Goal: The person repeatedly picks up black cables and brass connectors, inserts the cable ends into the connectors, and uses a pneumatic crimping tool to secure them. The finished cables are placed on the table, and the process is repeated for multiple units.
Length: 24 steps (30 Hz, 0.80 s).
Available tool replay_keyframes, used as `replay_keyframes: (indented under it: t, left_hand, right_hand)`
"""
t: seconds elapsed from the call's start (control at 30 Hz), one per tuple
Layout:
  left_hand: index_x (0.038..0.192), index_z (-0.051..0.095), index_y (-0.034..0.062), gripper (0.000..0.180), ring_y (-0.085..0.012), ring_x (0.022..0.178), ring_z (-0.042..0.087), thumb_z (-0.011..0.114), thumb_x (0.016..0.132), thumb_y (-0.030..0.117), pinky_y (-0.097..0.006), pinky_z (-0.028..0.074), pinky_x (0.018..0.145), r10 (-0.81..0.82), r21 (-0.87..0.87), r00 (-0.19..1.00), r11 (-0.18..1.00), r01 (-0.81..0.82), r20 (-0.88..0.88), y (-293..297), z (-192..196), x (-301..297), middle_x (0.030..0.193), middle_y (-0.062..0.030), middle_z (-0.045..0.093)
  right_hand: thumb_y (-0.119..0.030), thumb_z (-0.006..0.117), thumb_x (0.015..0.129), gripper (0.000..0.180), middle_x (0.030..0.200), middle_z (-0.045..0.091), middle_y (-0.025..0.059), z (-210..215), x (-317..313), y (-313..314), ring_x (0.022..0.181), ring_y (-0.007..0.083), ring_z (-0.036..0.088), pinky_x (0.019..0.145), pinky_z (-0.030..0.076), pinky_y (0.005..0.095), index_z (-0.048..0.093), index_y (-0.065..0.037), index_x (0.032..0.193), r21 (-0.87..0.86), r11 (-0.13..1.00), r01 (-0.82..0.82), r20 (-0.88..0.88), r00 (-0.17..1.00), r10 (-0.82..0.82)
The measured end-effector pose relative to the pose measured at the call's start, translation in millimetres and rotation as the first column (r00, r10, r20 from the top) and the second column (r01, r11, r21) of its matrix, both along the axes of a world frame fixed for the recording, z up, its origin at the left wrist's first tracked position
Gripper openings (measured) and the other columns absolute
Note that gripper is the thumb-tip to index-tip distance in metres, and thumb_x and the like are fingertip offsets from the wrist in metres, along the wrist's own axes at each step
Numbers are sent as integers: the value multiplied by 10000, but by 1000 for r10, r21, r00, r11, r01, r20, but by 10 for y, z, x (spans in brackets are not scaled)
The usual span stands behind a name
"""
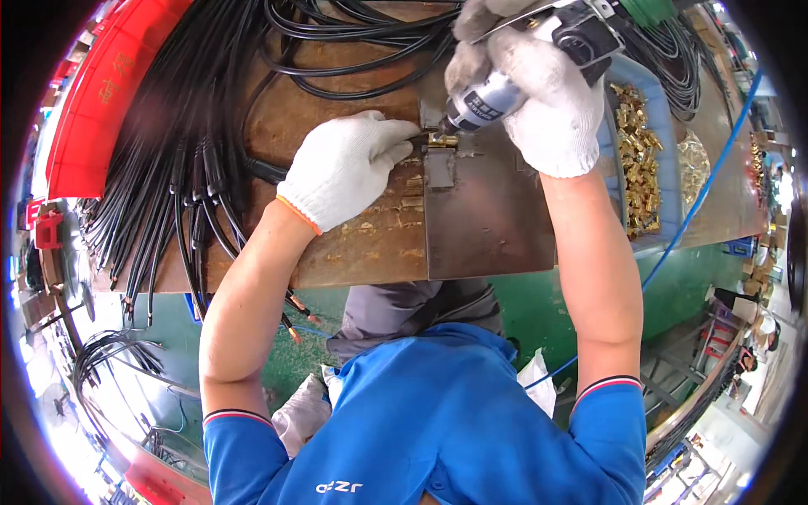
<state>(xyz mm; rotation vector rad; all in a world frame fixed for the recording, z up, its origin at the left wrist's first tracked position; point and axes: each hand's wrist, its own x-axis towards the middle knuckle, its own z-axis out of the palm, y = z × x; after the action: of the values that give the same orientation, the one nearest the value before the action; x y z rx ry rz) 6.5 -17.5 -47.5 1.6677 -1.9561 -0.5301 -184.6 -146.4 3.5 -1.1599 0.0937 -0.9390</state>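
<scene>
My left hand [341,168], in a white knit glove, is closed on a black cable [268,171] at the middle of the bench. The fingers hide most of this cable. Just beyond the fingertips, a small brass fitting [443,140] lies on a metal plate [488,202]. My right hand [551,109], also gloved, grips a power screwdriver [492,99] with a silver nose. The tool tilts down to the left, its tip at the brass fitting; whether it touches cannot be made out. Part of the tool's body runs out of view at the top.
Many black cables [160,109] are heaped on the bench's left, with more coils [362,50] behind. Right of my right arm stands a blue bin [667,160] of brass fittings [637,168]. A blue hose [715,172] crosses the right side. A red panel [109,93] rises at far left.
</scene>
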Motion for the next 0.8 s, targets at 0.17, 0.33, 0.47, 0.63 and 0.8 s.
replay_keyframes:
  t: [0.17, 0.33, 0.47, 0.63, 0.8]
  left_hand:
    - [1218, 786, 108, 269, -451, 960, 700, 675, 991, 201, -515, 557, 845, 28, 89, 999, 996, -30, 31, 19, 87, -9, 996, -226, 728]
    - [1229, 790, 132, 278, -444, 997, 704, 658, 999, 216, -525, 560, 876, 10, 66, 999, 998, -14, 49, 22, 22, 3, 1027, -214, 734]
    - [1239, 779, 93, 284, -449, 978, 703, 686, 993, 201, -493, 561, 856, 1, 27, 1000, 1000, -1, 5, 0, -12, -4, 1009, -232, 730]
    - [1245, 780, 77, 284, -431, 987, 706, 690, 989, 159, -465, 558, 862, 32, 68, 999, 997, -31, -9, 14, 17, -10, 1046, -230, 727]
    - [1247, 774, 61, 287, -434, 994, 708, 686, 986, 144, -461, 562, 866, 25, 62, 999, 998, -24, -24, 22, 17, -36, 1060, -227, 734]
  right_hand:
    - [76, 804, 783, 370, 1041, 735, 91, 162, 165, -58, 948, 176, 714, 847, 590, 349, 686, -26, 1118, -207, 940, -271, -154, 958, 243]
    - [63, 815, 777, 407, 1041, 736, 68, 41, 238, -50, 919, 156, 700, 836, 582, 326, 688, -33, 1151, -168, 918, -360, -125, 931, 343]
    - [75, 811, 772, 375, 1021, 732, 77, 55, 211, -50, 886, 160, 701, 791, 580, 322, 679, -33, 1106, -158, 945, -286, -145, 954, 264]
    - [36, 809, 802, 295, 1006, 720, 91, 139, 228, 187, 827, 162, 693, 708, 561, 308, 672, -18, 1058, -20, 998, 52, -142, 988, -54]
    - [-305, 686, 938, 350, 1082, 717, 129, -156, 238, 63, 865, 247, 667, 809, 559, 413, 665, -29, 1152, 315, 906, -282, 181, 955, 234]
